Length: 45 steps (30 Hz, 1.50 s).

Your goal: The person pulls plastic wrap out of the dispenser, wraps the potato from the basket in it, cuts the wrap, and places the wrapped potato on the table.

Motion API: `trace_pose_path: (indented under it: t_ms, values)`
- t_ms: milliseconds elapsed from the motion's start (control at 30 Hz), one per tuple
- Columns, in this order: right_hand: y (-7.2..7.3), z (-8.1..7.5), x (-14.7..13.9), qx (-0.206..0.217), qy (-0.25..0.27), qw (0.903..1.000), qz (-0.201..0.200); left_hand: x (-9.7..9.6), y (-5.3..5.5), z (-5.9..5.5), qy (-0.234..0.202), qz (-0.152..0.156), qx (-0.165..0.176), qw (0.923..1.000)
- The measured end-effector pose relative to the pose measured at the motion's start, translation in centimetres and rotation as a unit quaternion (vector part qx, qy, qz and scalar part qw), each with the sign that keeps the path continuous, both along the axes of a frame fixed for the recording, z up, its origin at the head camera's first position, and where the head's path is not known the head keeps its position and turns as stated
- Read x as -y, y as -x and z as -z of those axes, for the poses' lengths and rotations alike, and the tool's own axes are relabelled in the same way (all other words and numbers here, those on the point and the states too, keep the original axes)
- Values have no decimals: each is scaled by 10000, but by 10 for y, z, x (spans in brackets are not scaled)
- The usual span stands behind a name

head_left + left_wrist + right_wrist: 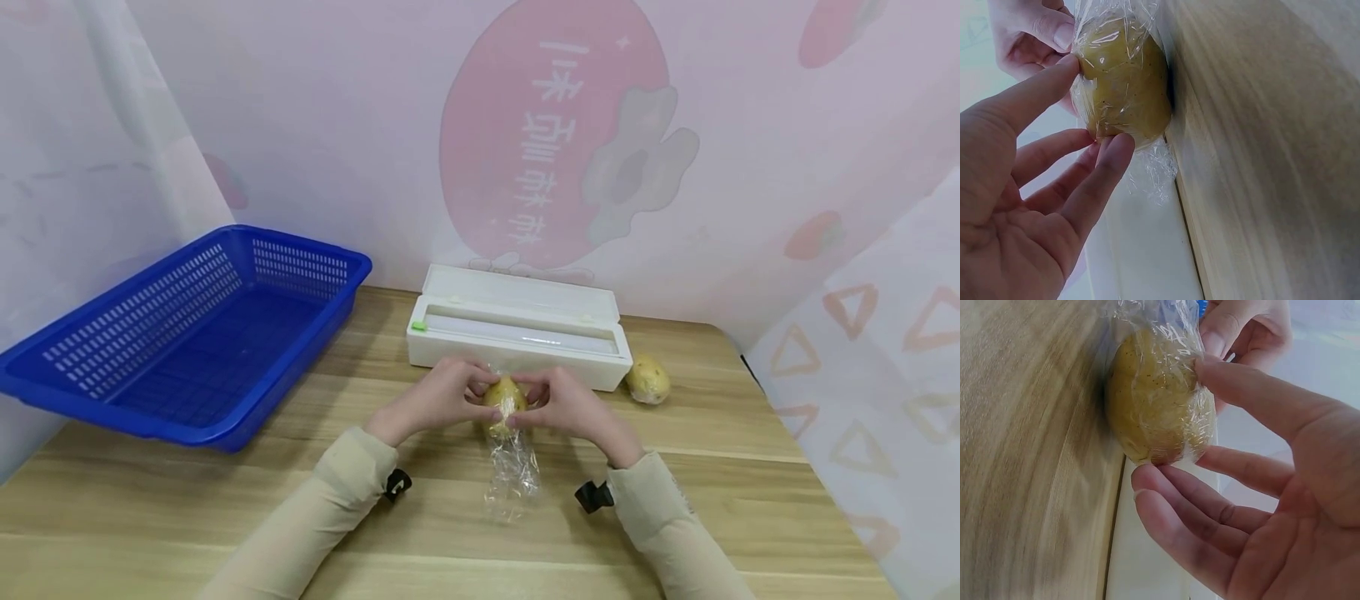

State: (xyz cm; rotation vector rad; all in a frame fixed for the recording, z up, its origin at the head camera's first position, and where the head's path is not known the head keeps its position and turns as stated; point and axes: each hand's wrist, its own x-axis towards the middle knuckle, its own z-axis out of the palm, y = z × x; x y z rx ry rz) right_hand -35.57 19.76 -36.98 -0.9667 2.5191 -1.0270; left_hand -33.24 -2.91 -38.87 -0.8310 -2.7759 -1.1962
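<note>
A yellow potato sits on the table between both hands, with clear plastic wrap around it. A loose tail of the wrap trails toward the person. From the left, the left hand holds the potato, thumb on the near side and fingertips at the far end. The right hand grips it from the right in the same way. In the left wrist view the film lies wrinkled over the potato. The right wrist view shows fingertips against the end of the potato.
Behind the hands stands a white cling film box, its lid raised, a film roll inside and a green slider at its left end. A second potato, shiny as if wrapped, lies at the box's right. A blue plastic basket stands at the left.
</note>
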Motion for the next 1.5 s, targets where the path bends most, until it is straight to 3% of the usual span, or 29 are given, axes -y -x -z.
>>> trace_pose_path:
  t_ms: [300, 667, 1133, 1333, 1500]
  values:
    - [-2, 1, 2, 197, -40, 9994, 298, 0, -1, 4, 20, 206, 117, 9997]
    - [-3, -1, 1, 127, -191, 9986, 479, -2, -1, 2, 104, 236, 66, 9996]
    - [0, 2, 1, 40, -18, 9998, 214, 0, -2, 2, 45, 165, 145, 9997]
    - [1, 3, -1, 65, -13, 9997, 235, -1, -1, 3, 160, 243, -4, 9996]
    - [1, 3, -2, 111, 18, 9998, 187, -2, -2, 3, 9, 271, 140, 9995]
